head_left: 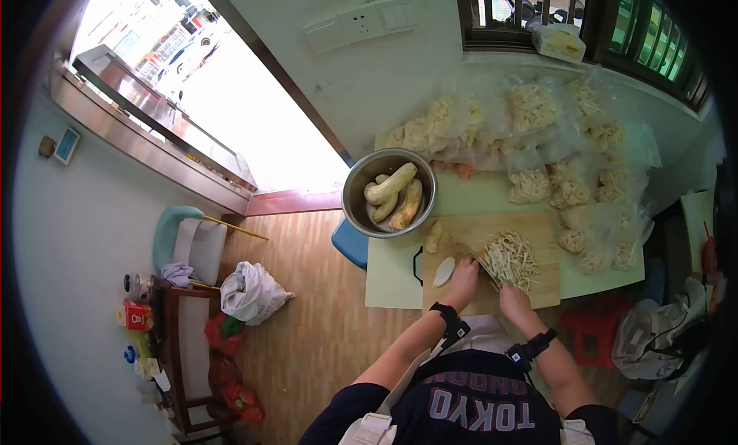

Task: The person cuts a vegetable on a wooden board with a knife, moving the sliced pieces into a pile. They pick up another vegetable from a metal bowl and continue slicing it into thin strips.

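Observation:
My right hand [514, 298] is closed round the handle of a kitchen knife [487, 267], its blade angled up and left over the cutting board [546, 295]. Close by the blade's left side is my left hand [464, 279], fingers bent down to the board; what they press on is hidden. A heap of pale cut vegetable strips [510, 259] lies right of the blade. Left of my left hand are a white oval vegetable piece [443, 271] and a yellowish peeled chunk [433, 237].
A metal bowl [347, 207] with several peeled, pale long vegetables stands at the table's left corner. Many clear bags of cut pieces [534, 108] cover the back and right of the pale green table [392, 280]. A red stool [592, 337] stands right, a blue stool [350, 243] left.

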Demonstrator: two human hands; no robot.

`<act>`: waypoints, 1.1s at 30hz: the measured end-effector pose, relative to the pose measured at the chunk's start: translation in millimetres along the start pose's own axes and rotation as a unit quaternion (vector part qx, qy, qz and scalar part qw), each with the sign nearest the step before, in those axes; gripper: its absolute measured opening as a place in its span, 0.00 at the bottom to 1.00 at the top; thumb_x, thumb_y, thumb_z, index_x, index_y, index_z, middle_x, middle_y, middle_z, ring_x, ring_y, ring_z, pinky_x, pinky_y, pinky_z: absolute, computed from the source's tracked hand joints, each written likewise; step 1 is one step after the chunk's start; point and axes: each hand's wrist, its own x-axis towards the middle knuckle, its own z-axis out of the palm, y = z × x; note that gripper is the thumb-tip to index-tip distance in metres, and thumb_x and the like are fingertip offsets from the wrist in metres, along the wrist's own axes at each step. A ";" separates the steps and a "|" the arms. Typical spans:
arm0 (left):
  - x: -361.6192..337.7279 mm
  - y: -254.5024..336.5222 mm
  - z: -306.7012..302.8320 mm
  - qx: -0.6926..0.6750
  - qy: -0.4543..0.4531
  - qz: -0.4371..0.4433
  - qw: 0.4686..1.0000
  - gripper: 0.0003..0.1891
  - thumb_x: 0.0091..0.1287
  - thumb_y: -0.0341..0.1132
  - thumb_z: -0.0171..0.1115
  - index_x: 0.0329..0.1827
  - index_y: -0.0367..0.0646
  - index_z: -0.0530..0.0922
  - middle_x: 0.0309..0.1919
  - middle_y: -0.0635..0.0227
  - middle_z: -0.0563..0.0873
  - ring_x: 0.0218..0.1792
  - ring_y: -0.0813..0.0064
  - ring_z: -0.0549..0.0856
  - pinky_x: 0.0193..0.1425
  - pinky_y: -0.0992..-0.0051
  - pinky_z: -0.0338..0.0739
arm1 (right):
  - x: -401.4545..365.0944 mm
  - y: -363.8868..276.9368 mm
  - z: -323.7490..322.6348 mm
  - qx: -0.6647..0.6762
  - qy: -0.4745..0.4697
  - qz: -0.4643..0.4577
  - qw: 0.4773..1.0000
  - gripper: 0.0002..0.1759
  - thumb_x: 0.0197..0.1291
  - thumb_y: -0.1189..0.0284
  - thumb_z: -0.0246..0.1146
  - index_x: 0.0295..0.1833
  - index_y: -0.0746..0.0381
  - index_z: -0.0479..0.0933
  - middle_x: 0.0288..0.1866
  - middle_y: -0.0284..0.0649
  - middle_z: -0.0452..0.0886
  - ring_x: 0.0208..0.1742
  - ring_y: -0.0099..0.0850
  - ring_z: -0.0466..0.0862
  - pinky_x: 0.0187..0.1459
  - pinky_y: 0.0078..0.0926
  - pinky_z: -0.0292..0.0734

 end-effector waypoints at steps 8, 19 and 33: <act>-2.8 2.8 -6.3 -0.047 0.050 0.019 0.997 0.07 0.51 0.25 0.54 0.34 0.37 0.74 0.35 0.52 0.77 0.38 0.52 0.76 0.43 0.62 0.71 | 37.4 1.1 -14.3 0.169 -0.068 0.035 0.983 0.12 0.59 0.68 0.52 0.35 0.68 0.70 0.25 0.58 0.76 0.29 0.56 0.78 0.31 0.50 0.72; 3.6 -3.6 -4.0 -0.057 0.061 0.072 0.994 0.05 0.52 0.27 0.59 0.32 0.39 0.77 0.33 0.55 0.79 0.36 0.53 0.77 0.40 0.62 0.72 | -21.0 -6.8 -33.3 0.034 0.006 0.011 0.999 0.11 0.57 0.70 0.50 0.37 0.68 0.70 0.24 0.53 0.78 0.29 0.52 0.79 0.32 0.47 0.74; 7.4 -8.3 -1.4 -0.064 0.058 0.058 0.995 0.06 0.52 0.27 0.60 0.34 0.39 0.78 0.33 0.54 0.79 0.36 0.51 0.78 0.40 0.62 0.73 | 8.2 -13.9 -8.4 0.073 0.022 -0.009 0.997 0.10 0.55 0.75 0.50 0.36 0.70 0.73 0.26 0.55 0.78 0.31 0.48 0.81 0.31 0.42 0.75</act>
